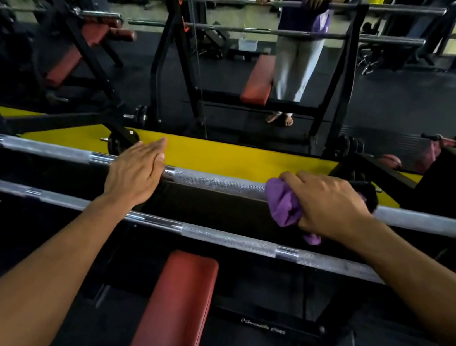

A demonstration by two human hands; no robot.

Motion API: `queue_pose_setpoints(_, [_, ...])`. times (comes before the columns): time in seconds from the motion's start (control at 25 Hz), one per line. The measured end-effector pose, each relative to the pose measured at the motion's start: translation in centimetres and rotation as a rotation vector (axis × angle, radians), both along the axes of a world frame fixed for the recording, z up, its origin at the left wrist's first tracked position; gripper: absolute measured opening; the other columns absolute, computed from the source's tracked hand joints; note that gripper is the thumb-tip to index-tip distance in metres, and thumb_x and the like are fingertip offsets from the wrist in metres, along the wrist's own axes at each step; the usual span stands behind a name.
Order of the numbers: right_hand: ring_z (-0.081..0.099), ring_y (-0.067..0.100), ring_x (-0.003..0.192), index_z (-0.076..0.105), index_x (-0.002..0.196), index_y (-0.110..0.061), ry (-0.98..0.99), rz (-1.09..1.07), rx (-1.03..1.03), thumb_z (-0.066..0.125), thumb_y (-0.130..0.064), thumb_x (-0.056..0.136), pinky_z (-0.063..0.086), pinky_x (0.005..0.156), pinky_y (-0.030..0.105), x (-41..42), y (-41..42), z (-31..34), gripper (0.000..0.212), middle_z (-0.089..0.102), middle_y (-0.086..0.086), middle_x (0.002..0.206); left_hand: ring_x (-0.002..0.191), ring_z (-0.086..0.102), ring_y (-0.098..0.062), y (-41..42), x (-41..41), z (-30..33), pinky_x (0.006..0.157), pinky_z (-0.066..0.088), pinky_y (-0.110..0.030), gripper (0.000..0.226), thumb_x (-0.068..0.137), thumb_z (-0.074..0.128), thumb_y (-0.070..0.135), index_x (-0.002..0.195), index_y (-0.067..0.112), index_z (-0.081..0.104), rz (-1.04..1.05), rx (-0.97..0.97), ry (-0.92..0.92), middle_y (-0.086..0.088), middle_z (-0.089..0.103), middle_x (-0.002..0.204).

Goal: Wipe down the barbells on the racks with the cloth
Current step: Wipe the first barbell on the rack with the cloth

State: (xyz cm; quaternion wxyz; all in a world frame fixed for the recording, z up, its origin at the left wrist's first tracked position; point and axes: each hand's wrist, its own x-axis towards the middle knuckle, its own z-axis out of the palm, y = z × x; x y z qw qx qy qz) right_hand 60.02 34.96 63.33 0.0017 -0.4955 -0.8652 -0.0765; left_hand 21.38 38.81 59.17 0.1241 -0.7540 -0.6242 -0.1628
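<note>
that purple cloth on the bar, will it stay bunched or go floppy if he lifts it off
Probably floppy: the purple cloth already folds and sags below the upper barbell where the right hand grips it. It looks thin and light, so it should hang limp. On the knurled steel it likely drags a little rather than slipping.

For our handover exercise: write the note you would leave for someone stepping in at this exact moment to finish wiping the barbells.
Left hand: open, fingers straight, resting on the upper barbell.
Right hand: grips the purple cloth, bunched around the upper barbell, right of its middle.
Lower barbell: racked nearer you, above the red bench, untouched by either hand.
Done: cannot tell how much of the upper barbell is already wiped.
Left: finish the upper barbell along its length, then wipe the lower barbell.
</note>
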Motion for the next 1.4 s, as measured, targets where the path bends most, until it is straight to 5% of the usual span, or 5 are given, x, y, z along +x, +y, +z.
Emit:
queue_pose_setpoints(0.16, [0.066, 0.03, 0.095, 0.043, 0.124, -0.023, -0.018, 0.05, 0.033, 0.064, -0.038, 0.078, 0.035, 0.061, 0.034, -7.7, 1.1, 0.3, 0.053, 0.061, 0.0, 0.108, 0.134, 0.055, -0.03, -0.1, 0.0, 0.5, 0.116, 0.026, -0.034, 0.055, 0.109, 0.021, 0.032, 0.149, 0.002, 0.043, -0.041, 0.008, 0.011, -0.017, 0.058, 0.143])
queue_pose_setpoints(0.28, [0.068, 0.032, 0.096, 0.045, 0.123, -0.021, 0.023, 0.102, 0.041, 0.068, -0.037, 0.079, 0.036, 0.061, 0.036, -15.3, 2.4, 0.5, 0.053, 0.064, 0.004, 0.11, 0.124, 0.063, -0.029, 0.1, -0.4, 0.4, 0.113, 0.039, -0.037, 0.054, 0.108, 0.023, 0.027, 0.143, -0.001, 0.053, -0.095, 0.023, 0.033, -0.017, 0.065, 0.134])
queue_pose_setpoints(0.4, [0.068, 0.032, 0.098, 0.046, 0.124, -0.019, 0.038, 0.153, 0.032, 0.071, -0.037, 0.081, 0.038, 0.065, 0.036, -20.2, 2.9, 0.4, 0.054, 0.064, 0.006, 0.112, 0.121, 0.065, -0.03, 0.5, -1.5, 0.3, 0.115, 0.031, -0.035, 0.058, 0.107, 0.021, 0.028, 0.137, -0.006, 0.057, -0.124, -0.033, 0.042, -0.02, 0.065, 0.133])
queue_pose_setpoints(1.0, [0.064, 0.025, 0.096, 0.035, 0.141, -0.033, -0.007, 0.017, 0.005, 0.072, -0.039, 0.072, 0.057, 0.071, 0.043, 0.4, 0.2, -0.9, 0.078, 0.059, -0.003, 0.11, 0.153, 0.022, -0.018, 0.2, -1.0, -1.5, 0.128, 0.01, -0.044, 0.062, 0.109, 0.005, 0.041, 0.159, 0.007, 0.02, -0.06, 0.063, -0.023, -0.008, 0.03, 0.163])
queue_pose_setpoints(1.4, [0.065, 0.033, 0.101, 0.042, 0.128, -0.02, 0.015, 0.09, 0.044, 0.07, -0.04, 0.081, 0.039, 0.066, 0.038, -18.2, 2.5, 0.0, 0.058, 0.06, 0.007, 0.116, 0.157, 0.003, -0.027, 0.9, -3.4, -0.4, 0.127, 0.005, -0.05, 0.063, 0.109, 0.014, 0.043, 0.16, 0.007, 0.022, -0.161, -0.026, -0.003, -0.011, 0.012, 0.169])
